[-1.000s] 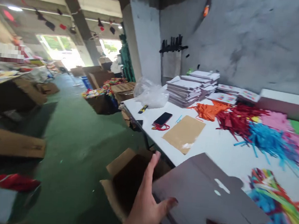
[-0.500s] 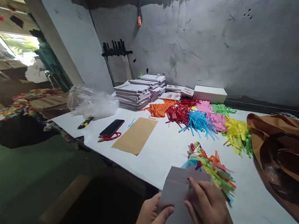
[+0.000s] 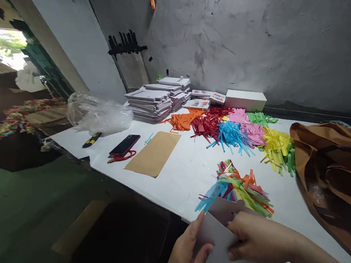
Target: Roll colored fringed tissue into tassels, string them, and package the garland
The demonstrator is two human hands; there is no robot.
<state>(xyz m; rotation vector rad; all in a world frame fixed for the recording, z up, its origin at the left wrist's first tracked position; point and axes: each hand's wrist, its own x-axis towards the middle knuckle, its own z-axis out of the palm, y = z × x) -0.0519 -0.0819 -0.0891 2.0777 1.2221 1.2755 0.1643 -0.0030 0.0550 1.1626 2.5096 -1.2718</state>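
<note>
A white cardboard box [image 3: 218,250] stands partly opened at the near edge of the table, its top flap [image 3: 219,207] tilted up. My left hand [image 3: 188,247] grips its left side, thumb across the front panel. At the upper opening, my right hand [image 3: 255,238] has its fingers reaching inside the box and its thumb outside against the front wall; the fingertips are hidden. Just behind the box lies a tied bundle of multicoloured paper strips [image 3: 235,181], partly covered by the flap.
Heaps of fringed paper, orange [image 3: 182,122], red [image 3: 206,128], blue [image 3: 232,132] and yellow [image 3: 275,144], lie behind. Flattened white cartons [image 3: 151,105] are stacked left of a white box [image 3: 245,101]. A brown bag [image 3: 311,159], brown sheet [image 3: 155,154], phone [image 3: 125,145] and cutter knife [image 3: 91,139] surround these.
The box's top has opened up, and my right hand has moved from its top flap to inside the opening. The view has shifted slightly right and downward.
</note>
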